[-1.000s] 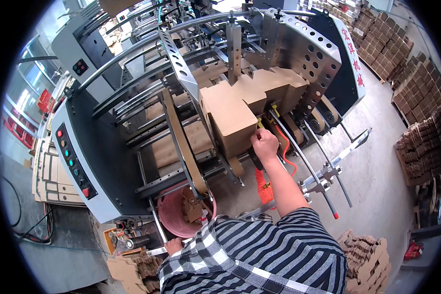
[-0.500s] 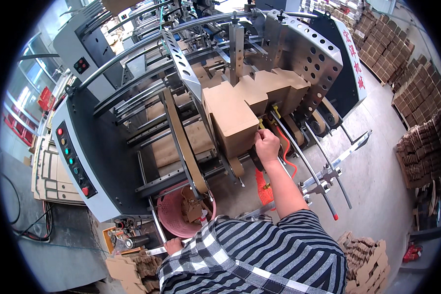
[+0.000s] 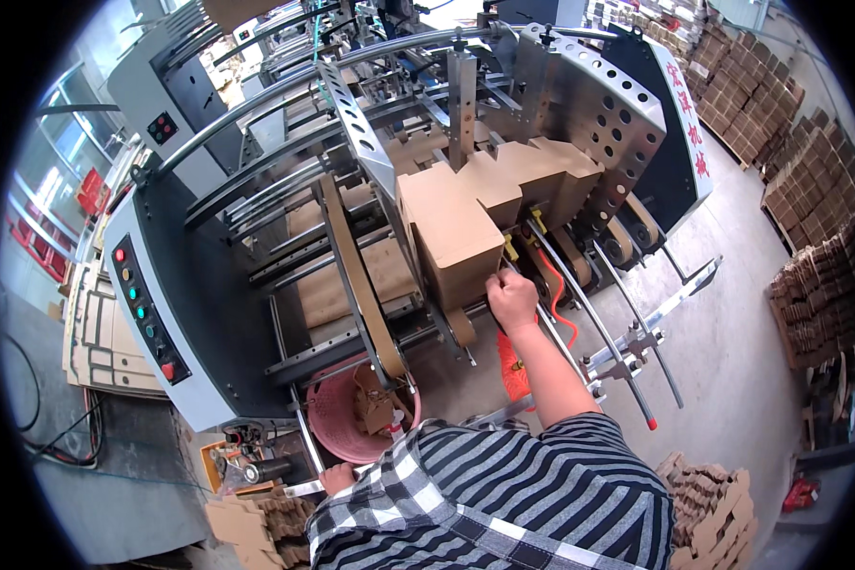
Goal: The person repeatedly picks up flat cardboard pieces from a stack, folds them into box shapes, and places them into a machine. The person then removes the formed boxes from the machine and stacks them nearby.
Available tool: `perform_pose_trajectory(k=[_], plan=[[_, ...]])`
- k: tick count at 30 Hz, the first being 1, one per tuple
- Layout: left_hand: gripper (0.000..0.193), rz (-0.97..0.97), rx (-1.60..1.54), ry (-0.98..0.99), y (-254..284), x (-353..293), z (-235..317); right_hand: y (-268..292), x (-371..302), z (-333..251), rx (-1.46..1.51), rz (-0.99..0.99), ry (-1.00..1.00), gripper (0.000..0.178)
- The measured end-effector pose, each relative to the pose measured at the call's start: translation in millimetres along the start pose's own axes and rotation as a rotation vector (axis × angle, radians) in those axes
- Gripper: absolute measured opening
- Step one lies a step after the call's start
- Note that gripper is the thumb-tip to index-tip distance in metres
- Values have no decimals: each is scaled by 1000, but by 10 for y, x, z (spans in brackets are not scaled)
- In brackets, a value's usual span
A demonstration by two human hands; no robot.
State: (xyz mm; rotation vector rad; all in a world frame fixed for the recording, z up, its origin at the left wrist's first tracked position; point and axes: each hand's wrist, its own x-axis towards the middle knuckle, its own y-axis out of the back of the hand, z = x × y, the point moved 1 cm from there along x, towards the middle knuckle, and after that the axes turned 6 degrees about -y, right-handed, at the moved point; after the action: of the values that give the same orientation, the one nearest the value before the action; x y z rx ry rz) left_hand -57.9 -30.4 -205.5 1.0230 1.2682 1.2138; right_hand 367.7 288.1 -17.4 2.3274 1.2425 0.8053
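Observation:
A stack of brown cardboard blanks (image 3: 454,228) stands on edge in the machine's feeder, between perforated metal side plates. At its near right corner is my right hand (image 3: 513,299), closed in a fist with the knuckles up. Whatever its fingers grip, if anything, is hidden; they are beside or against the cardboard edge. My left hand (image 3: 337,478) is low in the picture, its fingers closed over a metal bar (image 3: 306,487) that sticks out at the machine's near end. Part of that hand is covered by the checked sleeve.
Under the machine stands a pink basket (image 3: 325,418) with cardboard scraps. Tan belts (image 3: 356,275) run left of the stack. An orange coiled hose (image 3: 515,372) hangs below my right forearm. Metal rods (image 3: 627,356) jut out at right. A button panel (image 3: 142,313) is at left.
My right hand has shifted slightly down and toward me along the corner of the cardboard stack, still closed. My left hand stays on the bar.

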Motion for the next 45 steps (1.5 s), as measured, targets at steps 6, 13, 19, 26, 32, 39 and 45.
perform_pose_trajectory(k=[6, 13, 19, 26, 32, 39, 45], plan=[[17, 7, 1, 21, 36, -4, 40, -23, 248, 102, 263, 115, 90, 11], [16, 7, 2, 26, 91, 12, 80, -20, 304, 55, 240, 37, 7, 11], [15, 39, 18, 6, 79, -6, 60, -57, 191, 19, 81, 95, 90, 10], [16, 3, -7, -4, 163, 54, 118, 16, -57, 25, -46, -92, 44, 13], [16, -35, -31, 17, 200, 34, 132, 25, 184, -36, 254, 122, -39, 18], [17, -41, -25, 60, 239, 22, 175, 41, -57, -160, 385, -372, -98, 19], [15, 14, -21, 24, 161, -2, 120, 1, 208, -168, 676, -496, -294, 14]])
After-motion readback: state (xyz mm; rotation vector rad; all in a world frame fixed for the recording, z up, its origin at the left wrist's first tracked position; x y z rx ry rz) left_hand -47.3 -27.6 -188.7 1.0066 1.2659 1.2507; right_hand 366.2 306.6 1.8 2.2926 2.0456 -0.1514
